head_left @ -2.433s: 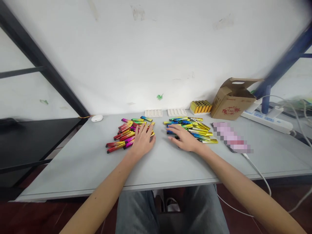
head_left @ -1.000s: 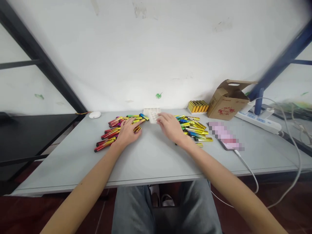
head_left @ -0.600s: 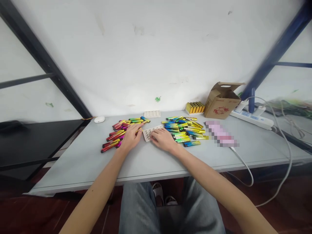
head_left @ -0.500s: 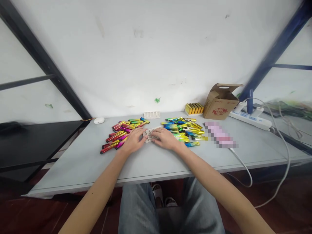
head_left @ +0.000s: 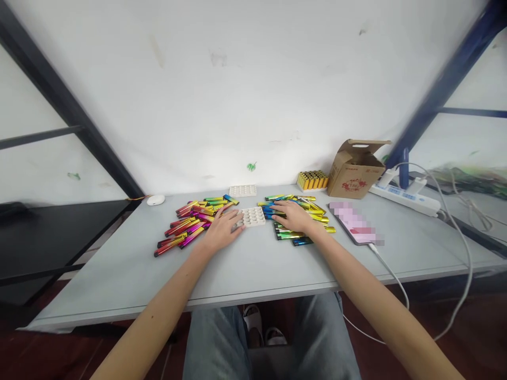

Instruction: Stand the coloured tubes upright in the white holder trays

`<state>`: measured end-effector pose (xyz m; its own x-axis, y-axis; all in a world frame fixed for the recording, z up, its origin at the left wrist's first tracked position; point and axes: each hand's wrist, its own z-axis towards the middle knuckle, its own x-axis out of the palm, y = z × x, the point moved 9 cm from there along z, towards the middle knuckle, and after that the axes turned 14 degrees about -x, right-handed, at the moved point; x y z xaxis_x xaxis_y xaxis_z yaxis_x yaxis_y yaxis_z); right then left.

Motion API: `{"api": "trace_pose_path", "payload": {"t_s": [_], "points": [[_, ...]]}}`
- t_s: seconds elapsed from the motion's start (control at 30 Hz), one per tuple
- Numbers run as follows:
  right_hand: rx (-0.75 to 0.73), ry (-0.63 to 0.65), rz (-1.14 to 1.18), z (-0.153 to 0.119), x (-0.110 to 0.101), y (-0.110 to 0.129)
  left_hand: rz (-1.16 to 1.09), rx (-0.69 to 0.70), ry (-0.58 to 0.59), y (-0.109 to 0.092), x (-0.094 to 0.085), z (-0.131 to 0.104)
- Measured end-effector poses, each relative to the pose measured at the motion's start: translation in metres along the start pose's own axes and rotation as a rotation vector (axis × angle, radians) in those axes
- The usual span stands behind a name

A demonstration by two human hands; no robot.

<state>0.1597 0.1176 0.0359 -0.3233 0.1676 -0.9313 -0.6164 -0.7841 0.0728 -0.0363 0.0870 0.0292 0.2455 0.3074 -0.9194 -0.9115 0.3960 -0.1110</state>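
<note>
A white slotted tray (head_left: 254, 216) lies on the table between two piles of shiny metallic lighters. My left hand (head_left: 222, 230) grips its left end, thumb on the near side and fingers toward the far side. Red, purple and gold lighters (head_left: 184, 226) are heaped just left of that hand. My right hand (head_left: 292, 215) rests over the pile of blue, green and yellow lighters (head_left: 285, 233), fingers stretched out and apart. Its palm hides part of the pile, and no lighter is visibly lifted.
Against the wall stand another white tray (head_left: 243, 190) and a tray filled with upright yellow lighters (head_left: 312, 181). An open cardboard box (head_left: 354, 171) sits beside it. Farther right are a phone (head_left: 352, 224) on a cable and a power strip (head_left: 407, 198). A white case (head_left: 156, 200) lies at the left.
My right hand has left the tray and moved right onto the blue and yellow lighters. My left hand stays at the tray's left end. The view has shifted slightly.
</note>
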Motion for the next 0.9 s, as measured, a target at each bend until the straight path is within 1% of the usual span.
{"api": "trace_pose_path", "payload": {"t_s": [0.23,0.4,0.53,0.67,0.77,0.9], "points": [[0.012,-0.003,-0.009,-0.005,-0.005,-0.009,-0.014,-0.015,0.036,-0.009,0.002,0.010],[0.033,0.020,-0.003,-0.014,-0.004,-0.022,-0.017,-0.009,0.051,-0.020,0.008,0.018],[0.100,0.005,0.001,-0.021,-0.005,-0.033,-0.069,0.006,0.040,-0.027,0.012,0.024],[0.134,-0.006,-0.011,-0.023,-0.005,-0.035,-0.096,-0.019,0.031,-0.024,0.013,0.024],[0.134,-0.025,-0.010,-0.023,-0.006,-0.033,-0.122,-0.023,0.010,-0.020,0.008,0.020],[0.128,-0.088,-0.017,-0.023,-0.014,-0.029,-0.127,-0.051,-0.004,-0.013,0.000,0.016]]}}
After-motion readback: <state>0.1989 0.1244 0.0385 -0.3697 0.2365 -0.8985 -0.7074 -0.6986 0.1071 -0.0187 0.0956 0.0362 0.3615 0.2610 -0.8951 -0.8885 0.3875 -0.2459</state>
